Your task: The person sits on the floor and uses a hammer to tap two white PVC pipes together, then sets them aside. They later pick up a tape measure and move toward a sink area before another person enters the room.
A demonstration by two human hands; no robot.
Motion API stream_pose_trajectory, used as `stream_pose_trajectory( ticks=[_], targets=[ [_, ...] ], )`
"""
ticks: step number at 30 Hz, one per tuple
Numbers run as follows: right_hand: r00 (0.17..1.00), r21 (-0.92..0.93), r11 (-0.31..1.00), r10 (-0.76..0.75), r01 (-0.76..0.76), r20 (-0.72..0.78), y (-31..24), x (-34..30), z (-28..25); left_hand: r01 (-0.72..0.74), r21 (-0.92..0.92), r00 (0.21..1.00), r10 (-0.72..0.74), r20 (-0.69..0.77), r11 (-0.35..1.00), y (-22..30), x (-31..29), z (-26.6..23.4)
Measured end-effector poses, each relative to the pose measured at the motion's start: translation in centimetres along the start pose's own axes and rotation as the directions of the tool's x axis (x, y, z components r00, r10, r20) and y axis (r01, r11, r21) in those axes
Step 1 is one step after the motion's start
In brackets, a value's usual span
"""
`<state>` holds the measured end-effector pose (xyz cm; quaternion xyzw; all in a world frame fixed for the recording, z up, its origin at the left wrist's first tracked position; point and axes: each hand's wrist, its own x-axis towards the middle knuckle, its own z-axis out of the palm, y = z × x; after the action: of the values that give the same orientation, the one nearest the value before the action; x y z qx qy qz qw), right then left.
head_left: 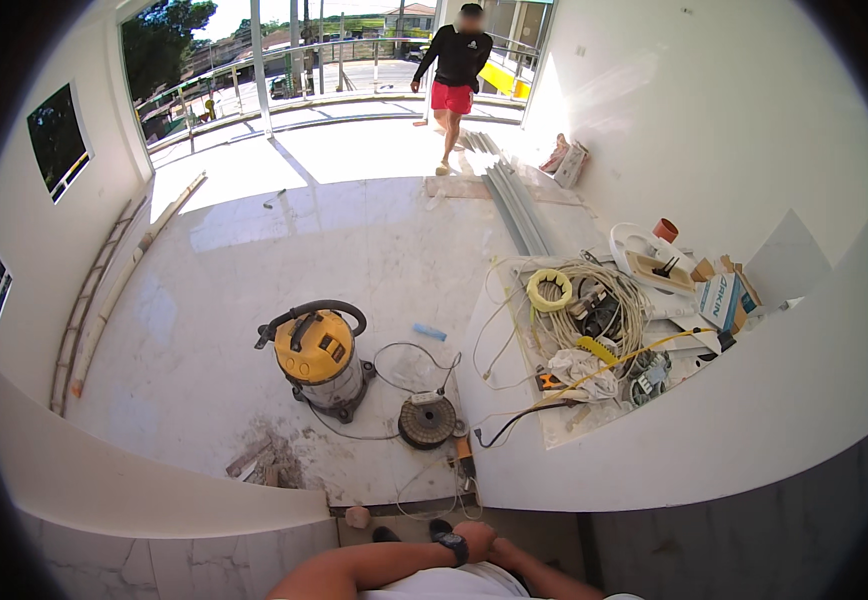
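At the lower edge, my left hand (475, 537), with a dark watch (451, 545) at its wrist, is curled closed and meets my right hand (503, 551) in front of my white shirt. Whatever may be inside the left hand is hidden. The fingers of my right hand are hidden too. Just ahead on the floor lies an orange and black power tool (465, 460). Beside it sits a round dark cable reel (427, 421). Farther left stands a yellow and grey shop vacuum (320, 360) with a black hose on top.
A white counter (544, 480) at right bears coiled cable (614, 300), a yellow ring (550, 289) and boxes. Rubble (272, 462) lies left of the reel. Grey metal profiles (516, 205) stretch toward the doorway, where a person (457, 65) walks. A ladder (94, 310) lies along the left wall.
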<state>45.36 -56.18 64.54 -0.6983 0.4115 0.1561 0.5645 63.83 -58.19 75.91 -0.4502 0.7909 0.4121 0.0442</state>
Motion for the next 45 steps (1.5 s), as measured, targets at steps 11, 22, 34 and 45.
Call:
stream_pose_trajectory(
  ticks=[11,22,34,45],
  targets=[
    [0.936,0.05,0.997,0.08,-0.066,-0.343,-0.9,-2.8,-1.8,0.124,-0.133,0.989,-0.112,0.094,0.983,-0.1,1.2,-0.7],
    [0.888,0.019,0.996,0.091,-0.092,-0.451,0.5,-5.1,-0.9,-0.029,0.069,0.996,0.023,0.091,0.997,0.6,3.5,3.1],
    [0.91,0.081,0.997,0.043,-0.011,-0.413,0.5,-4.7,1.0,-0.212,0.221,0.976,0.218,-0.001,0.952,1.0,2.6,4.7],
    [0.946,-0.05,0.974,0.203,-0.222,-0.251,-1.3,-4.3,-0.2,-0.222,0.118,0.973,0.228,-0.038,0.968,0.0,3.1,5.7]
  ],
)
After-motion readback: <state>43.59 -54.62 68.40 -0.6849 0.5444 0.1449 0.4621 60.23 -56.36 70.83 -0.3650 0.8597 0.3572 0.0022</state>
